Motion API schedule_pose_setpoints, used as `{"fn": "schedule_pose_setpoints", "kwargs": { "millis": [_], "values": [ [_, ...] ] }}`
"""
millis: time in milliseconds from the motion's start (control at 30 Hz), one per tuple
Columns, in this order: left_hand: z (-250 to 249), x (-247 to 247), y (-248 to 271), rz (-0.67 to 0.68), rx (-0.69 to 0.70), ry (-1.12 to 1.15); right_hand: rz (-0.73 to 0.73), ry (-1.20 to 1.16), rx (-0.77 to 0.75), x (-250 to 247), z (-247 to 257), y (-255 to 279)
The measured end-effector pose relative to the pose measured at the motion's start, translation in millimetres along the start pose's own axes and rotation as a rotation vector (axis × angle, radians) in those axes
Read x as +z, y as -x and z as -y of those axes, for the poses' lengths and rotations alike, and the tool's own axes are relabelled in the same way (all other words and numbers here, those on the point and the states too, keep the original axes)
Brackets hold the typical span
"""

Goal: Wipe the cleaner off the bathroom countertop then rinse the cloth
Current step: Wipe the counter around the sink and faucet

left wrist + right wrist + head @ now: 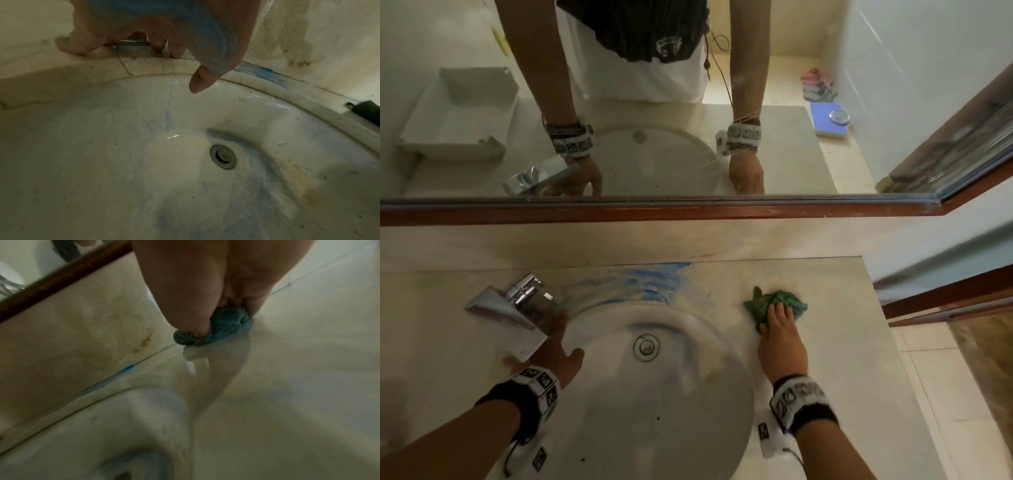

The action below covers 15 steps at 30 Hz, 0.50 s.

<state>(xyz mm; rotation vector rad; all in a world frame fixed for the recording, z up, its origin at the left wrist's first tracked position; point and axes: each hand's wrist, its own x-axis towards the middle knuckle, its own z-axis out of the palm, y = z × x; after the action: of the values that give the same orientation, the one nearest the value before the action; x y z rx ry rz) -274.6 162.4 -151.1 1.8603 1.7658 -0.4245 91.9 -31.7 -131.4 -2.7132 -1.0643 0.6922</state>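
A bunched green cloth [762, 306] [224, 326] lies on the beige countertop [825, 342] right of the round sink [654, 394]. My right hand [777, 317] [226, 318] presses down on it, with the thumb and fingers curled round the bunch. Blue cleaner [650, 284] [259, 71] is smeared on the counter behind the sink, up to the backsplash. My left hand [554, 342] [135, 65] rests on the counter rim by the chrome faucet [517, 301]. Its fingertips are on the stone and its thumb hangs over the basin; the faucet hides the fingers in the head view.
A mirror [688, 102] in a brown wooden frame [654, 209] runs along the wall behind the counter. The basin [144, 162] shows faint blue streaks and dark specks around its drain [646, 347]. The counter ends at the right beside a doorway and tiled floor [945, 394].
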Motion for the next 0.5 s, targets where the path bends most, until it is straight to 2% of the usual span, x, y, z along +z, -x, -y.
{"fn": "schedule_pose_setpoints", "kwargs": {
  "millis": [67,133,200,400,500],
  "values": [
    [-2.3,1.1,0.2,0.005,-0.004,0.017,0.0,0.023,-0.034,8.7,-13.0,35.8],
    [-5.1,0.3,-0.3,-0.021,-0.021,0.021,0.022,0.03,-0.042,10.7,-23.1,48.5],
    [-2.2,0.4,-2.9,-0.016,-0.03,0.005,0.026,0.029,-0.026,3.2,-25.4,32.2],
    [-4.2,-4.0,1.3,0.009,-0.04,-0.054,0.036,0.081,0.045,-26.5,-7.0,-73.4],
    [-11.5,-4.5,5.5,-0.001,-0.053,-0.052,0.041,0.055,0.051,-28.9,11.4,-75.7]
  ]
}}
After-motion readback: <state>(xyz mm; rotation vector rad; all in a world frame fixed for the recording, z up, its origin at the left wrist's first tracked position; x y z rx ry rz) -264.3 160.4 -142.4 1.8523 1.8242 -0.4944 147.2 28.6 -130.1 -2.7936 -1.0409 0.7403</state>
